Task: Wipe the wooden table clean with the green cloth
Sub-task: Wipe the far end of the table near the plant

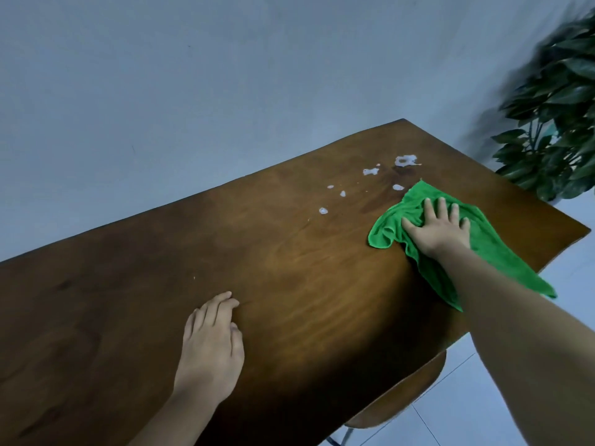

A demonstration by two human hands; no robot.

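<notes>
The wooden table (289, 268) runs from the lower left to the far right. A green cloth (492, 239) lies crumpled on its right end, one corner trailing toward the near edge. My right hand (439, 228) presses flat on the cloth with fingers spread and straight. Several white spill spots (406, 160) and a dark wet patch (383, 194) lie on the wood just beyond and left of the cloth. My left hand (212, 342) rests palm down on the bare wood near the front, fingers straight and together.
A leafy green plant (553, 117) stands past the table's far right corner. A wooden chair seat (409, 391) shows under the near right edge, over pale floor tiles (450, 407). A plain grey wall (193, 75) lies behind the table.
</notes>
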